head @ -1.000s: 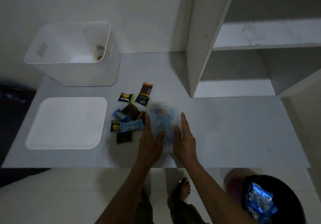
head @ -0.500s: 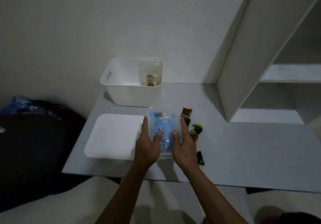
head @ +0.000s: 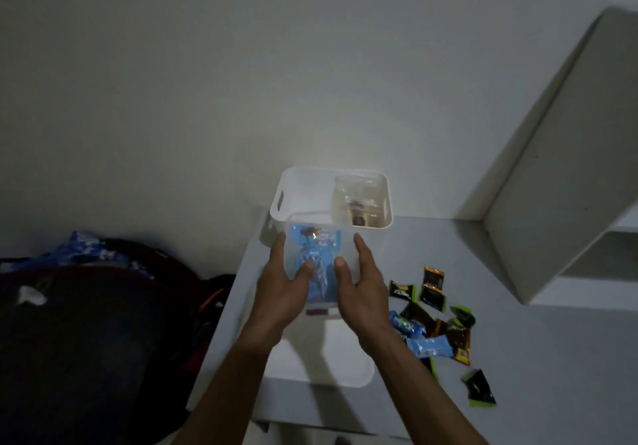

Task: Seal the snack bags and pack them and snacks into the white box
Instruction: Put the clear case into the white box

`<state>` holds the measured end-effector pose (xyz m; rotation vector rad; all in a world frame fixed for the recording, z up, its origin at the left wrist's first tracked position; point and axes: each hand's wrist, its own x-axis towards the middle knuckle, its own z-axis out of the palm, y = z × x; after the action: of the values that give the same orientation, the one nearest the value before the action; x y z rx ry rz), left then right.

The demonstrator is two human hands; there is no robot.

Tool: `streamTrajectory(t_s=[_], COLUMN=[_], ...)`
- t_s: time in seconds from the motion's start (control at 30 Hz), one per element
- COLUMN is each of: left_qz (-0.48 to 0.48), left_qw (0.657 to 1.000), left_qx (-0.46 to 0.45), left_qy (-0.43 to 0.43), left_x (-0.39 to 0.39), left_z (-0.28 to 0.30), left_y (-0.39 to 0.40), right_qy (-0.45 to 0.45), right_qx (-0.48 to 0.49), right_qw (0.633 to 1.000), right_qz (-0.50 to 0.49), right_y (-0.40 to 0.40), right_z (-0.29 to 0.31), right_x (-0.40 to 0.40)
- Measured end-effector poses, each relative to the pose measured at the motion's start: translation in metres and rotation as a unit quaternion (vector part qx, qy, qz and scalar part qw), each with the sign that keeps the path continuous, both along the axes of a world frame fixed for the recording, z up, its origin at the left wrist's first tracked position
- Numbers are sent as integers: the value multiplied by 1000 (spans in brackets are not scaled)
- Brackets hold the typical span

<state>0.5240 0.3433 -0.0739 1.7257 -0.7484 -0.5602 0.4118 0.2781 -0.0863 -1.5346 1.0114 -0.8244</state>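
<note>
A person's two bare hands hold a clear plastic zip-top snack bag (head: 316,261) upright between them, raised above the grey bench (head: 538,341) and just in front of the white plastic box with cut-out handles (head: 293,185). The left hand (head: 281,285) grips the bag's left edge and the right hand (head: 360,284) its right edge, thumbs pressed on the near face and fingers behind. Blue wrapped snacks show through the film. The bag's lower end, where a dark strip shows, may be the seal, though the dim light leaves that unsure.

Inside the box, a second clear bag (head: 357,199) leans against the right wall. A flat white lid (head: 328,358) lies on the bench under the forearms. To its right sits a loose scatter of small wrapped snacks (head: 438,327) in black, orange, blue and green.

The bag looks light, soft and floppy, with slick film that could slide. Holding both side edges keeps it flat for lowering into the box.
</note>
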Motion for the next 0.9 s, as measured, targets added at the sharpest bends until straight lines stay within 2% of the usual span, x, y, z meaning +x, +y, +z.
streamTrajectory(t_s=[0.1,0.23,0.37,0.57,0.9], left_qz=[13,-3,-24,-33,-68], left_qw=[1000,1000,999,992,959], left_qx=[-6,-9,25,97,266], left_qy=[-24,-5,14,76,68], left_x=[40,98,142,182,219], left_z=[24,47,46,-8,-93], left_y=[-39,-104,-163,-219,-265], right_qy=[-13,-36,-34,24,137], right_qx=[-34,-48,6,92,221], right_qw=[999,998,999,995,964], right_qz=[-14,-22,-22,14,49], right_y=[-39,-103,-162,-222,-268], right_z=[24,46,39,-13,-85], right_x=[35,88,131,169,202])
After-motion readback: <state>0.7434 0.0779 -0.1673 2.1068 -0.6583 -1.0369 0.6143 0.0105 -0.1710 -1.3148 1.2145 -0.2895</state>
